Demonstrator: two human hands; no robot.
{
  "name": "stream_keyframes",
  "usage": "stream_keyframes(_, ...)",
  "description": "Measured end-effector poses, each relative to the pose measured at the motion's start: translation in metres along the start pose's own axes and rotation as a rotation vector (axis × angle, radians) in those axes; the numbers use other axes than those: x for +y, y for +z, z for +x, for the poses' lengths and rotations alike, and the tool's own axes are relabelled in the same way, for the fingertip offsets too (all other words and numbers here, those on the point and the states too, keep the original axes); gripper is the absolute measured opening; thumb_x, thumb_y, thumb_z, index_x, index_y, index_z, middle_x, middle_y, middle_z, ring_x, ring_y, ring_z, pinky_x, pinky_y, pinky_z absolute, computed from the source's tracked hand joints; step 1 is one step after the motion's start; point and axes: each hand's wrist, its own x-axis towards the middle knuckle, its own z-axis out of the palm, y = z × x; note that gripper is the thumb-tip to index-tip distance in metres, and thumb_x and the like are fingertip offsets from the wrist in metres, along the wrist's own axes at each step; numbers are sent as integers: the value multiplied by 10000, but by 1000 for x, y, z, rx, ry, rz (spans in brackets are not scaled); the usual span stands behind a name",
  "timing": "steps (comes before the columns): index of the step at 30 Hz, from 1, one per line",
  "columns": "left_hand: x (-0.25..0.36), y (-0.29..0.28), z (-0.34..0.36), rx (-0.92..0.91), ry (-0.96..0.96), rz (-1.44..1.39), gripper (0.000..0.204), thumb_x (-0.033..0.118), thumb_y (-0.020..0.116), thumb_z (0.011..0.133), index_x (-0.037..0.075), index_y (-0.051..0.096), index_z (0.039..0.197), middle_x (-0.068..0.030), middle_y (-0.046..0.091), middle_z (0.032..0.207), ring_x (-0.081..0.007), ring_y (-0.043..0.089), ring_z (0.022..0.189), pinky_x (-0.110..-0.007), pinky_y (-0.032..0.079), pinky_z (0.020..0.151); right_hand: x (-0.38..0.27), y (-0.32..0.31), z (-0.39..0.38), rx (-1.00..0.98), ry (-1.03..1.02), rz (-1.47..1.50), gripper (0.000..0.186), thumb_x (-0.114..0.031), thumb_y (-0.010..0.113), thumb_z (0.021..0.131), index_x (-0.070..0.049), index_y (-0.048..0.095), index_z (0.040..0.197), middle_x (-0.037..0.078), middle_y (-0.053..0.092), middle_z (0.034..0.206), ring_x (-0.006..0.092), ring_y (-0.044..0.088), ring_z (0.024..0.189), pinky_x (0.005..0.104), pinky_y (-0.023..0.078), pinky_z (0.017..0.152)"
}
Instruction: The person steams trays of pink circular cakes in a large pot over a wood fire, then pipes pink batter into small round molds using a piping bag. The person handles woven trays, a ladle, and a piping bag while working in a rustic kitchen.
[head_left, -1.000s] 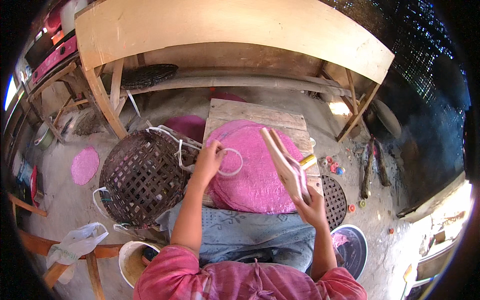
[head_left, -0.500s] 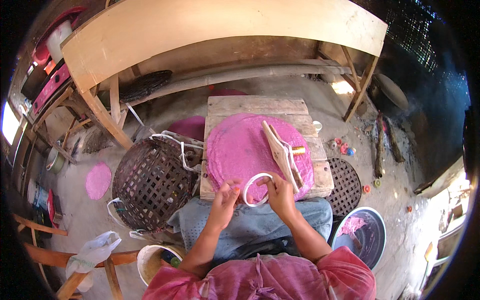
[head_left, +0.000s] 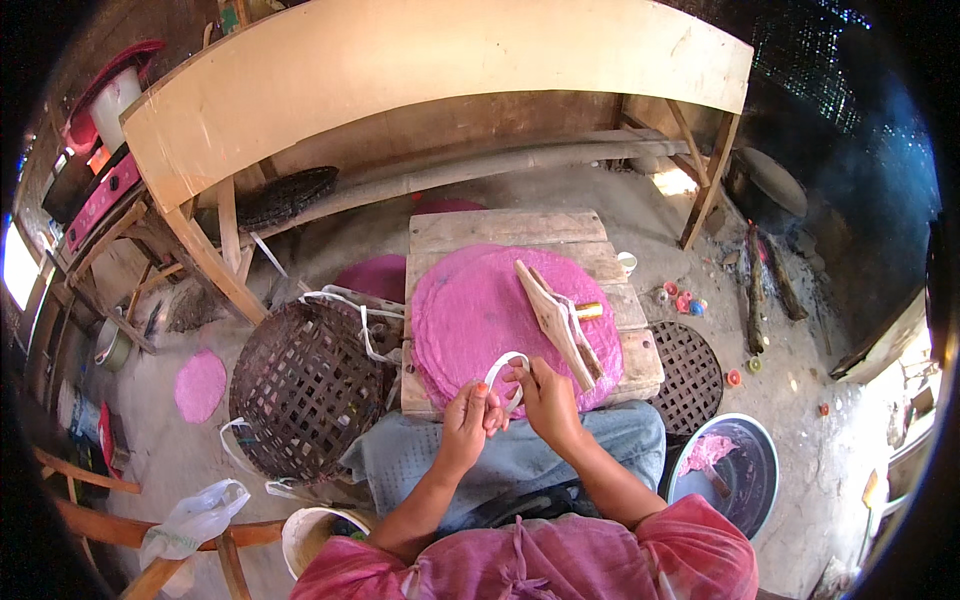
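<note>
Our hands have drawn closer over the white loop since half a second ago.
Both left hand [head_left: 468, 418] and right hand [head_left: 548, 398] pinch the white loop [head_left: 503, 370] at the pink disc's [head_left: 490, 310] near edge; the wooden tool [head_left: 556, 322] lies just right, angled away.

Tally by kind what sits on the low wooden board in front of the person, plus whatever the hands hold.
Pink round sheet stack: 1
Wooden tool lying on it: 1
White strip loop, held by left hand and right hand: 1
Total: 3
</note>
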Motion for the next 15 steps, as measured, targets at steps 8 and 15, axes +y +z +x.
stream_keyframes(8,-11,8,-2,94,98,-116,308,292,299,1019,69,447,866,11,361,579,-90,364,500,-274,394,543,-3,2,-1,-66,5,-139,236,-71,439,939,30,549,1122,158,669,859,204,653,658,310,500,587)
stream_keyframes(15,-11,10,-8,34,104,-100,323,320,299,1015,53,464,939,-16,449,637,-107,428,559,-278,419,597,4,3,0,0,-69,85,227,-92,485,930,36,571,1097,126,670,827,165,633,656,288,478,564)
